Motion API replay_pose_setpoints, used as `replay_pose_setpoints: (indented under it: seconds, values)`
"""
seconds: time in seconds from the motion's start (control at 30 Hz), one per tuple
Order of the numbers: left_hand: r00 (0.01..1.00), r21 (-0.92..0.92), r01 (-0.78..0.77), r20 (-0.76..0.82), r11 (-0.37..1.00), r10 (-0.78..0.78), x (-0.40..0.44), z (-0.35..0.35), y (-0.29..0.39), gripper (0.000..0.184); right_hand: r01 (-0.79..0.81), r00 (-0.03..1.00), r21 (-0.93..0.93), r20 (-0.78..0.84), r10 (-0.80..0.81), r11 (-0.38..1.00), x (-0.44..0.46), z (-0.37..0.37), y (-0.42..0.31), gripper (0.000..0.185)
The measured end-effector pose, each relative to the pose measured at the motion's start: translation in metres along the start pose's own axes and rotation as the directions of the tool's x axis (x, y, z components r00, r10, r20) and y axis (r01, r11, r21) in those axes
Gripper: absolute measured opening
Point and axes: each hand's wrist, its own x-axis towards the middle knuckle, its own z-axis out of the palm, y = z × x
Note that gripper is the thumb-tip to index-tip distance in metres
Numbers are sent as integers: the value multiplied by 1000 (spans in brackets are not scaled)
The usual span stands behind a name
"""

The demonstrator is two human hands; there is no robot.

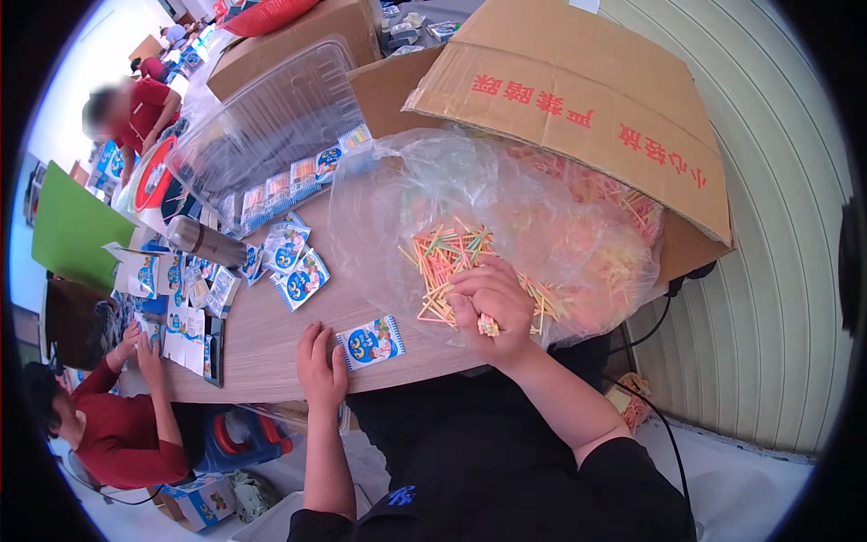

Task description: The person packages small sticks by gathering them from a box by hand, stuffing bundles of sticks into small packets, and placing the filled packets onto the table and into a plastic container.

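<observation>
My right hand (495, 307) is closed around a small bundle of thin coloured sticks (488, 325), whose ends poke out below the fingers. It is over a loose pile of pink, yellow and green sticks (447, 248) at the mouth of a clear plastic bag (411, 158). My left hand (322, 369) lies on the table edge with its fingers extended, holding nothing. Its thumb is close to the left end of a flat blue and white packet (372, 343); whether they touch I cannot tell.
A cardboard box (587, 81) holds the bag. Behind the left hand lie more packets (301, 278), a metal flask (208, 241) and a clear plastic bin (262, 126). A co-worker in red (126, 434) handles small boxes at left; another person sits farther back.
</observation>
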Motion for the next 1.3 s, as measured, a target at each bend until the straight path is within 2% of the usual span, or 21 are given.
replay_pose_setpoints:
  seconds: [0.07, 0.1, 0.13, 0.17, 0.2, 0.23, 0.3, 0.33, 0.43, 0.6, 0.7, 1.0, 1.1, 1.13, 1.23, 1.3]
  values:
    - [1000, -14, 15, 0, 1000, -15, 0, 0, 0, 33, -20, 1000, 27, 17, 19, 999, -3, 1, 7, 28]
    - [1000, -14, 16, -4, 1000, -16, 0, 0, 0, 33, -395, 918, 346, 105, 384, 851, -4, 0, 12, 21]
    - [1000, -11, 13, -5, 1000, -13, 0, 0, -1, 33, -672, 707, 566, 299, 641, 477, -4, -2, 17, 17]
    - [1000, -7, 11, -7, 1000, -11, 0, 1, -1, 33, -777, 422, 629, 547, 723, -23, -3, -2, 21, 18]
    - [1000, -4, 9, -6, 1000, -9, -1, 1, -2, 33, -779, 421, 627, 549, 722, -22, -3, -2, 24, 18]
    - [1000, -5, 12, -7, 1000, -12, -1, 1, -1, 33, -759, 378, 641, 575, 725, -112, -2, -1, 28, 18]
    - [1000, 2, 3, 0, 1000, -3, 0, 0, 0, 31, -699, 299, 655, 630, 717, -285, 1, 1, 33, 35]
    - [1000, 7, 1, 3, 1000, -1, 0, -1, 0, 31, -702, 297, 652, 634, 714, -286, 1, 1, 34, 35]
    - [1000, 2, 3, 2, 1000, -3, 0, -1, 0, 31, -654, 353, 689, 642, 681, -310, -3, -1, 37, 50]
    - [1000, 16, 5, 8, 1000, -5, 0, -1, 1, 31, -697, 348, 669, 629, 695, -257, -1, -4, 31, 55]
    - [1000, 23, 2, 7, 1000, -3, 0, 0, 0, 31, -726, 385, 651, 651, 654, -221, -4, -5, 34, 61]
    - [1000, 11, 8, 1, 1000, -8, 1, 1, -1, 32, -747, 398, 636, 662, 635, -194, -2, -8, 32, 67]
    - [1000, 3, 11, 5, 1000, -11, 1, 0, 0, 32, -802, 419, 597, 576, 702, -12, 4, -8, 22, 69]
    - [1000, -1, 10, 6, 1000, -10, 2, 0, 0, 32, -801, 419, 599, 576, 701, -13, 4, -7, 23, 69]
    - [1000, 7, 10, 4, 1000, -10, 2, 0, 0, 31, -810, 495, 569, 539, 681, 139, -1, -4, 31, 70]
    - [1000, 8, 10, 5, 1000, -10, 2, 1, 0, 31, -797, 523, 580, 526, 671, 167, -4, -3, 35, 69]
